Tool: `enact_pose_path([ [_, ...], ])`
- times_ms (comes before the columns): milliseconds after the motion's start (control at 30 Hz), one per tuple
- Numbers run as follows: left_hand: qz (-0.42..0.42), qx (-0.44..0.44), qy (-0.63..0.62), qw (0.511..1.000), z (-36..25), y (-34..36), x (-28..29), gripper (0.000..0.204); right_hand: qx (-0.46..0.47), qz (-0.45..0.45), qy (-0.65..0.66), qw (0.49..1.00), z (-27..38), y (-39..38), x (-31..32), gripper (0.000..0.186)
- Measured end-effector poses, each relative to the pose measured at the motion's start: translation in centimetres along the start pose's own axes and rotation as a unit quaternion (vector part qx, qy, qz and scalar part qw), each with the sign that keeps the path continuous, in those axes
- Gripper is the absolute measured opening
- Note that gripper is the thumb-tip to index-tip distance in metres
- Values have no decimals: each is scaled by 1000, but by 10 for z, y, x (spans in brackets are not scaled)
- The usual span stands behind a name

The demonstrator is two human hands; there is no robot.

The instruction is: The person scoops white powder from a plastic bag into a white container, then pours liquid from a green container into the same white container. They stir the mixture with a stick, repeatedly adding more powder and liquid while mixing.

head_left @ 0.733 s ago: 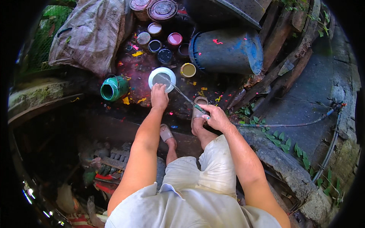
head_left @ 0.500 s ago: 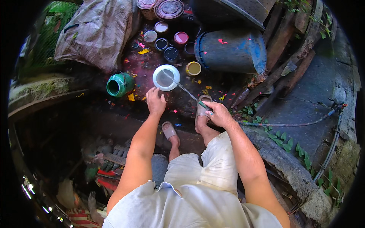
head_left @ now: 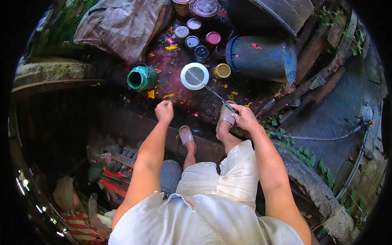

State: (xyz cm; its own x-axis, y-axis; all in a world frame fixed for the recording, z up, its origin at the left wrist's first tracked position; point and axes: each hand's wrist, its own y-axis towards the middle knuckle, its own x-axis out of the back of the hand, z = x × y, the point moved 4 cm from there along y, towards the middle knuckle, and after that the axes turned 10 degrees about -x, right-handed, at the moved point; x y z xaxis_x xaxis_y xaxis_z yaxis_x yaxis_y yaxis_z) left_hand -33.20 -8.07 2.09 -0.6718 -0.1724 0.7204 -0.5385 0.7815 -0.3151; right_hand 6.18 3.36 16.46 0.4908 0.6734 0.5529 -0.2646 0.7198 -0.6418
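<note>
The right hand (head_left: 244, 116) grips a thin stirring stick (head_left: 210, 90) dipped in the round white-rimmed paint tin (head_left: 194, 76), stirring apparently unfinished, while the fisted, empty left hand (head_left: 164, 111) hangs just near of it.

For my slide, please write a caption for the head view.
Right hand dips a thin rod into a white can; left hand fisted nearby.

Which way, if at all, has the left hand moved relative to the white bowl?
Yes. The left hand has let go of the white bowl and drawn back toward the person, now closed and clear of its rim.
</note>
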Motion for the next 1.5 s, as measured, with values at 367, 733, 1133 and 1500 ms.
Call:
enact_pose_path([
  [367, 116, -154, -15, 981, -41, -117, 108, 16, 24, -18, -10, 999, 6, -26, 16, 51],
  [733, -109, 201, 111, 967, 279, -381, 366, 14, -16, -63, -4, 998, -4, -5, 7, 47],
  [1133, -74, 196, -89, 974, 237, -374, 341, 12, -38, -114, -20, 993, 2, -17, 7, 44],
  [1500, -2, 88, -39, 995, 174, -274, 300, 17, -48, -122, -24, 991, -3, -17, -3, 40],
])
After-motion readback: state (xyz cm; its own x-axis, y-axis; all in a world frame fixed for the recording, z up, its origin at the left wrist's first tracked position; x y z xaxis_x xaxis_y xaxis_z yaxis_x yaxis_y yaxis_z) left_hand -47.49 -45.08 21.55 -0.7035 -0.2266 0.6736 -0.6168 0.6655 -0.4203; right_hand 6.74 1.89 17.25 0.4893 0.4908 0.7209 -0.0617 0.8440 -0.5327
